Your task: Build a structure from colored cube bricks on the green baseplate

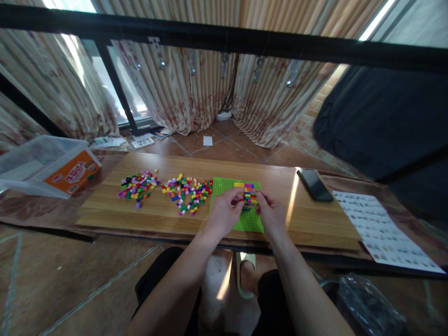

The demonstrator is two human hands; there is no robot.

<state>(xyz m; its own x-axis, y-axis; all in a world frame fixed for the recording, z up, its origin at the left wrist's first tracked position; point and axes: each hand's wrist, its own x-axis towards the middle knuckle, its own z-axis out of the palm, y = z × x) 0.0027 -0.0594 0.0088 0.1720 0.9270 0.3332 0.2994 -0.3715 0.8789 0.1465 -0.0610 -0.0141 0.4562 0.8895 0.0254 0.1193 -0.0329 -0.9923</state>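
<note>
A green studded baseplate [219, 185] lies on the wooden board, carrying a small multicoloured build of toy bricks [249, 187]. Yellow, purple, blue, red and orange bricks show in its rows. From the left, my left hand [226, 208] reaches over the baseplate, its fingers curled closed against the build's left side. On the opposite side my right hand [270, 212] has thumb and fingers pinched at the build's right edge. My fingers partly cover the lower rows, and any single loose brick between them is too small to make out.
Loose toy bricks lie in two piles, one pile [196, 191] beside the baseplate and another pile [138, 185] farther left. A clear plastic bin [52, 154] stands at far left. A phone [315, 185] and printed sheet [381, 228] lie right. A dark bar [224, 39] crosses above.
</note>
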